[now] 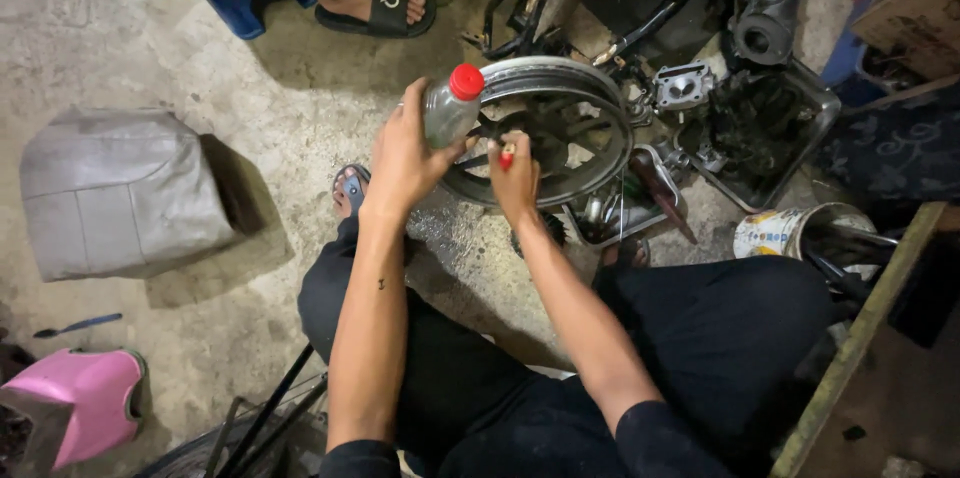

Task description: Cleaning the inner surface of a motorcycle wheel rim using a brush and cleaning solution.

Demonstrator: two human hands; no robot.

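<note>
The wheel [545, 128] lies flat on the concrete floor [180, 48] right in front of the seated person, and both hands are over it. Left hand [405, 158] is wrapped round a grey bottle [450, 108] with a red cap, held just above the rim. Right hand [515, 178] pinches a small red-tipped tool [506, 156] down at the hub. This looks like work on the hub itself, and the next touch there calls for a steady, fine grip. Beside the wheel sit a metal tray [625, 213] of small parts and a paint can [785, 230]. Further out: a grey seat cushion [120, 188], a pink stool [85, 403], someone's sandalled foot [380, 8].
</note>
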